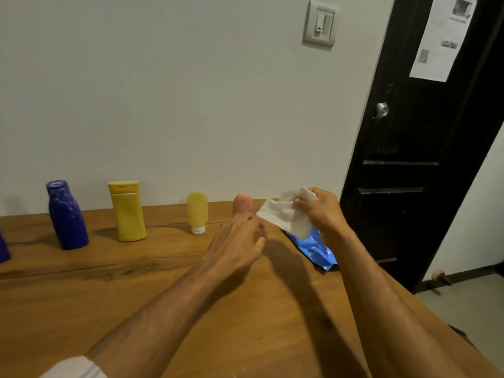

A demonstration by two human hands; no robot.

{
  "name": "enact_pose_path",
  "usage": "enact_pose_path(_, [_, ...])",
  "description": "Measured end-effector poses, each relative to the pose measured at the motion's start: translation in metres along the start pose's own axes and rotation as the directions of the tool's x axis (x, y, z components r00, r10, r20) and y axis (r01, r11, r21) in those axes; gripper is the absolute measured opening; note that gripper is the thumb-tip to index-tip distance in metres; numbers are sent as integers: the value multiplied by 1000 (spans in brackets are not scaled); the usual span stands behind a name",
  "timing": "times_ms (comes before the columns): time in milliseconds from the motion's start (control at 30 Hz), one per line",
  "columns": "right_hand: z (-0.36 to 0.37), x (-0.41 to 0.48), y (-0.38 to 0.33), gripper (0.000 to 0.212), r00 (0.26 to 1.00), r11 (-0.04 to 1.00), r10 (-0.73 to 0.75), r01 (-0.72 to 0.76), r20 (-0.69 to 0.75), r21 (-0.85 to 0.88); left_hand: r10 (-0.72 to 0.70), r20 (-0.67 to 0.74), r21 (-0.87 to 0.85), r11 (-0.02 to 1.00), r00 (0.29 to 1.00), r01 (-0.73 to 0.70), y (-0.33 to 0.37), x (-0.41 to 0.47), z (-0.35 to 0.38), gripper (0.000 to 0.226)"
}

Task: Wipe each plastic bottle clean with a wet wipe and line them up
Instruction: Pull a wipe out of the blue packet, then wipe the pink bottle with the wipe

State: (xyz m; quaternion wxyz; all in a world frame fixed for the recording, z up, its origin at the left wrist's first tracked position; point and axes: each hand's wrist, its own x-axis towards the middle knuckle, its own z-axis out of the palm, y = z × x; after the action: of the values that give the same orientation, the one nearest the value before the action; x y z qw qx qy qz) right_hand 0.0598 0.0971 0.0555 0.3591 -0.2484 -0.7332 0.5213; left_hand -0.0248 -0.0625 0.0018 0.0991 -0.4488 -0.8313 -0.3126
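Pinching a crumpled wet wipe [283, 214], the right hand [321, 211] hovers while the left hand [237, 241] reaches, fingers loose and empty, toward the pink bottle [242, 202]. Gripping it for wiping looks next.

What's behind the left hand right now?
A pink bottle stands behind the left hand; only its rounded top shows. Its lower part is covered, so whether the fingers grip it cannot be told. The right hand holds the wet wipe.

Blue bottle [66, 215]; yellow bottle [127, 211]; pink tube [242, 203]; white wipe [287, 211]; blue packet [316, 249]; brown table [136, 290].
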Motion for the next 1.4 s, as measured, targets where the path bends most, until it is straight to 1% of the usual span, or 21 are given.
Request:
enact_pose_path(100, [12,-3,10,11,999,999,30,-30,-18,13,-157,-20,-49,987,987,156,-14,-3,-3,20])
enact_pose_path(167, [18,-3,16,11,998,998,58,-58,-35,25,-262,-9,-104,960,965,259,-22,0,-5,17])
enact_pose_path(300, [24,-4,26,8,993,991,111,-108,-28,81,-393,-7,-205,901,920,383,-33,9,-3,13])
enact_pose_path(333, [25,-4,29,9,991,988,134,-131,-26,87,-410,-5,-225,889,912,399,-35,12,-2,17])
enact_pose_path(433, [26,-4,35,4,984,981,173,-168,-43,98,-441,38,-266,860,896,435,-41,21,5,42])
enact_pose_path(500, [26,-3,38,17,981,976,189,-182,-52,116,-456,61,-314,836,888,450,-46,28,11,58])
enact_pose_path(533, [26,-1,41,20,978,974,202,-194,-58,114,-462,78,-340,821,884,459,-48,31,14,63])
enact_pose_path(600, [27,1,45,17,970,971,225,-215,-89,107,-468,122,-374,795,875,478,-51,37,20,69])
enact_pose_path(633, [28,2,46,7,966,969,237,-226,-104,102,-469,138,-382,788,873,483,-53,41,23,71])
enact_pose_path(667, [30,3,48,8,961,967,248,-238,-119,87,-464,148,-387,785,873,483,-55,43,25,74])
enact_pose_path(700, [31,2,49,20,956,964,263,-254,-130,82,-457,155,-392,785,876,480,-56,47,28,77])
enact_pose_path(733, [33,3,51,28,951,959,279,-270,-134,88,-451,157,-399,785,879,474,-58,49,29,78])
enact_pose_path(767, [34,3,51,29,950,959,280,-270,-137,87,-448,157,-412,780,880,470,-59,52,31,79])
enact_pose_path(867, [37,2,53,25,950,955,290,-280,-111,95,-440,142,-440,774,887,455,-58,59,32,78])
enact_pose_path(967, [40,1,51,39,955,958,283,-276,-94,81,-440,112,-458,773,891,439,-56,65,33,76])
enact_pose_path(1100, [45,-1,48,44,968,975,223,-218,-119,50,-455,83,-475,764,887,437,-53,66,34,67])
enact_pose_path(1167, [44,-1,46,41,971,979,202,-194,-132,68,-458,62,-475,768,887,430,-52,64,34,62])
enact_pose_path(1233, [41,-2,45,23,972,978,191,-178,-136,105,-460,43,-478,770,887,422,-51,61,33,58])
enact_pose_path(1267, [40,-3,42,18,971,977,191,-175,-140,123,-460,37,-479,771,887,420,-50,60,32,57])
enact_pose_path(1333, [37,-6,39,19,972,971,194,-170,-136,167,-458,27,-479,774,889,414,-46,54,29,57])
enact_pose_path(1400, [35,-7,34,16,968,960,214,-183,-134,212,-454,14,-480,778,891,405,-43,47,23,58])
